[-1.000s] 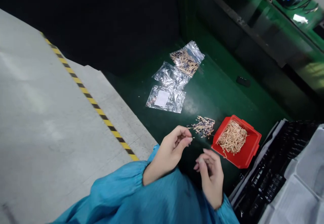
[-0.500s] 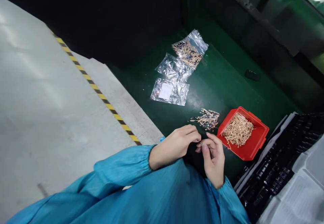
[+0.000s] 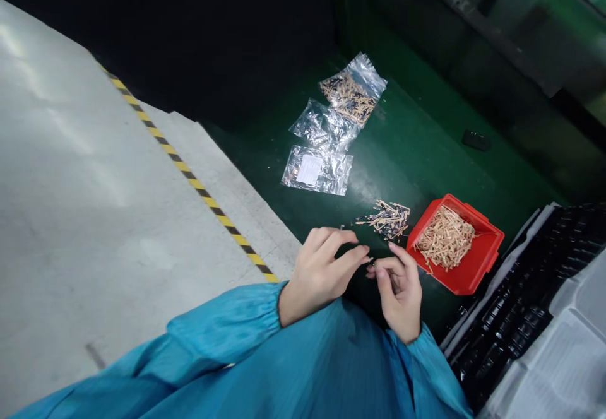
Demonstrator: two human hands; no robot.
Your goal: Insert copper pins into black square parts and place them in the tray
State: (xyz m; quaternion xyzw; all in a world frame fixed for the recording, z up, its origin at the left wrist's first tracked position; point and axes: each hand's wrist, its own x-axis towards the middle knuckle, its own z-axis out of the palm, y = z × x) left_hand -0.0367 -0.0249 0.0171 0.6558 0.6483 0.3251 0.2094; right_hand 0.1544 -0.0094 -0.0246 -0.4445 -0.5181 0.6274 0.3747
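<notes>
My left hand (image 3: 322,274) and my right hand (image 3: 400,286) meet fingertip to fingertip over the green table (image 3: 416,154). Together they pinch a tiny part (image 3: 370,261), too small to make out. Both arms wear blue sleeves. Just beyond my fingers lies a small loose pile of thin copper-coloured parts (image 3: 388,219). To its right stands a red bin (image 3: 473,267) holding many similar parts.
Three clear plastic bags (image 3: 331,132) lie farther back on the table, one with parts, one with a white label. A black tray (image 3: 516,299) and grey sheets sit at the right. A small black object (image 3: 476,140) lies behind. A yellow-black striped line (image 3: 189,176) crosses the grey floor.
My two hands came together from apart and now pinch the small part between them. The view shifted slightly, so the bags and bin sit higher and more to the right.
</notes>
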